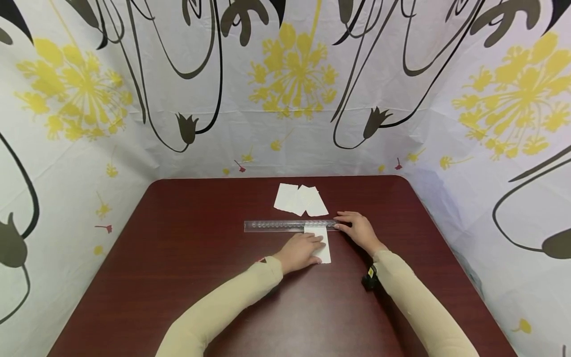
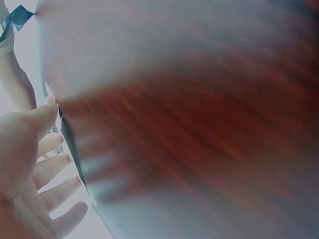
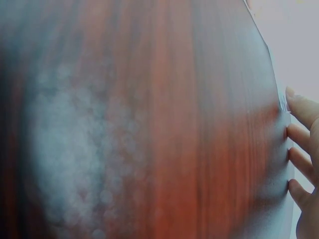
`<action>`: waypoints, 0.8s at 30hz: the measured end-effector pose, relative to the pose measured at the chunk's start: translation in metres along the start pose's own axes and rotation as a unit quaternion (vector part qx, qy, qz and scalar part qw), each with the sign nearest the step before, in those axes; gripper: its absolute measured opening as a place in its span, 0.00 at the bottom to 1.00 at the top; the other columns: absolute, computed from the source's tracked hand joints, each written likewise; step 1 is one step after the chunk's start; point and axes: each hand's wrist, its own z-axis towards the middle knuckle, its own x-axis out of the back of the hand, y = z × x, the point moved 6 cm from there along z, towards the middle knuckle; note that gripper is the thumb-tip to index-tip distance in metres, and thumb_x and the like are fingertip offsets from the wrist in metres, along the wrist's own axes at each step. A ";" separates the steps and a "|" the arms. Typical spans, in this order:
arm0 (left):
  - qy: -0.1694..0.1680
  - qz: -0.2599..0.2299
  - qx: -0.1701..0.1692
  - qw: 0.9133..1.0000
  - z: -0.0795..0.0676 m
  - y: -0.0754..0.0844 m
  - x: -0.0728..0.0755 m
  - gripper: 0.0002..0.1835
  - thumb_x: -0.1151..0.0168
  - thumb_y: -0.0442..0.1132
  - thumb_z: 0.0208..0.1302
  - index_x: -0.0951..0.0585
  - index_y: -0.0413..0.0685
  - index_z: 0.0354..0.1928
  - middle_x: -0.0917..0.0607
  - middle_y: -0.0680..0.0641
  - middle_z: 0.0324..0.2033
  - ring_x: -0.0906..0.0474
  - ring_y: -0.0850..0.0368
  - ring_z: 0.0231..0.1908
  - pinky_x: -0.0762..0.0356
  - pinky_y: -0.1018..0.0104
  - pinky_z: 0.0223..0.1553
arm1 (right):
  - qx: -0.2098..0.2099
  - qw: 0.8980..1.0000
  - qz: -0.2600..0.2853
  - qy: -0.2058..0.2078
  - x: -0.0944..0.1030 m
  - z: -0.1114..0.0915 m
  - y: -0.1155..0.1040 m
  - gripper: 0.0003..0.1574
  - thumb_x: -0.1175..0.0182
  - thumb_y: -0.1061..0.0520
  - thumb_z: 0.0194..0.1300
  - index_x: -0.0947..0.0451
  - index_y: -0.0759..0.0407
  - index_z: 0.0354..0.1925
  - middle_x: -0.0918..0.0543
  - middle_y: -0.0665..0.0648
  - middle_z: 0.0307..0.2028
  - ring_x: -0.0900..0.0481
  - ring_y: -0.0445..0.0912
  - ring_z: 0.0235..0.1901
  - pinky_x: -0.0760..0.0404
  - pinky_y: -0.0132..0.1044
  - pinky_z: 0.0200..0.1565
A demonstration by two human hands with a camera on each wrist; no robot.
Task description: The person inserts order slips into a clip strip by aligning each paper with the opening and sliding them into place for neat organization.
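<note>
A clear plastic ruler (image 1: 274,226) lies crosswise on the table. Its right part overlaps the top end of a white piece of paper (image 1: 325,250). My left hand (image 1: 298,252) rests on this paper, fingers extended toward the right and thumb near the lower edge. At the ruler's right end, the fingertips of my right hand (image 1: 360,232) press down, thumb and fingers spread apart. The left wrist view shows the left hand (image 2: 30,169) with fingers spread along the left edge. In the right wrist view, the right hand (image 3: 306,144) has its fingertips down at the surface.
Beyond the ruler, several white paper pieces (image 1: 294,199) overlap one another on the dark red table (image 1: 187,238). A small black device (image 1: 370,278) is at the right wrist. Patterned white cloth (image 1: 290,144) hangs behind the table and along its sides.
</note>
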 end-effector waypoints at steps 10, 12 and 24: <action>-0.001 0.010 0.001 1.000 0.008 0.002 -0.004 0.28 0.43 0.62 0.67 0.24 0.62 0.66 0.26 0.57 0.69 0.30 0.56 0.69 0.30 0.58 0.68 | 0.006 1.000 0.006 0.008 0.002 -0.002 -0.002 0.23 0.36 0.48 0.67 0.18 0.55 0.57 0.22 0.62 0.64 0.29 0.60 0.66 0.32 0.62 0.65; 0.000 0.011 0.000 1.000 0.008 0.003 -0.004 0.28 0.43 0.62 0.67 0.24 0.62 0.65 0.26 0.57 0.69 0.29 0.56 0.69 0.30 0.58 0.68 | 0.008 1.000 0.006 0.008 0.001 -0.001 -0.002 0.24 0.36 0.48 0.67 0.18 0.55 0.57 0.22 0.62 0.64 0.29 0.61 0.66 0.31 0.62 0.65; 0.007 0.007 -0.007 1.000 0.012 0.009 -0.001 0.28 0.42 0.61 0.67 0.24 0.60 0.66 0.25 0.56 0.68 0.28 0.55 0.68 0.28 0.58 0.66 | -0.002 1.000 0.014 0.003 0.001 -0.001 -0.001 0.24 0.36 0.47 0.67 0.18 0.54 0.57 0.22 0.60 0.64 0.30 0.60 0.67 0.32 0.61 0.66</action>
